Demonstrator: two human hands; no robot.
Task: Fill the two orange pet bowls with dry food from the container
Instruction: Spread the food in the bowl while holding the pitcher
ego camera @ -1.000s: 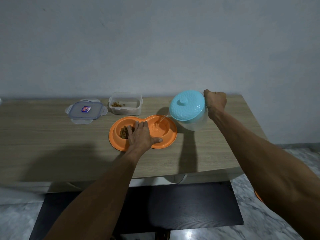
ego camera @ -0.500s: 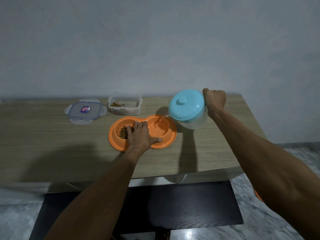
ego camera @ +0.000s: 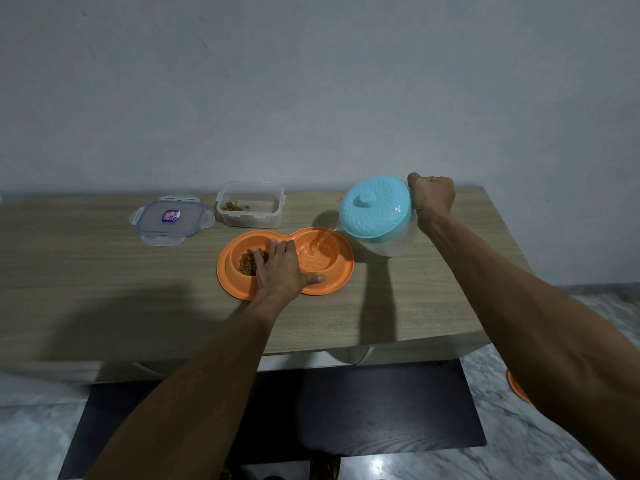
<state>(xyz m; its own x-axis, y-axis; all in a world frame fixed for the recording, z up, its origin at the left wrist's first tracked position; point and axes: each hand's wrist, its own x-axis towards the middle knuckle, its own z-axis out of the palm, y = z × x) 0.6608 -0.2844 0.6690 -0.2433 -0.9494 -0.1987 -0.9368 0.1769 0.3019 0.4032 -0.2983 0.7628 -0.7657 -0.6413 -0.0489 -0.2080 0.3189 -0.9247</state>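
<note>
An orange double pet bowl [ego camera: 341,271] lies mid-table. Its left cup holds brown dry food [ego camera: 247,263]; its right cup holds water. My left hand [ego camera: 280,270] lies flat on the middle of the dish, fingers apart, pressing it down. My right hand [ego camera: 431,197] is closed on the handle of a clear jug with a turquoise lid [ego camera: 375,207]. The jug is tilted left, and a thin stream of water [ego camera: 325,235] runs from it into the right cup. The clear food container [ego camera: 251,209] stands behind the dish with a little dry food left in it.
The container's lid [ego camera: 171,218] lies flat to the left of the container. The wooden table [ego camera: 86,271] stands against a grey wall. Below its front edge lie a dark mat [ego camera: 363,410] and a marble floor. Something orange [ego camera: 517,388] shows on the floor by my right arm.
The jug has stayed tilted and kept pouring, and more water lies in the right cup. Both hands have held their places.
</note>
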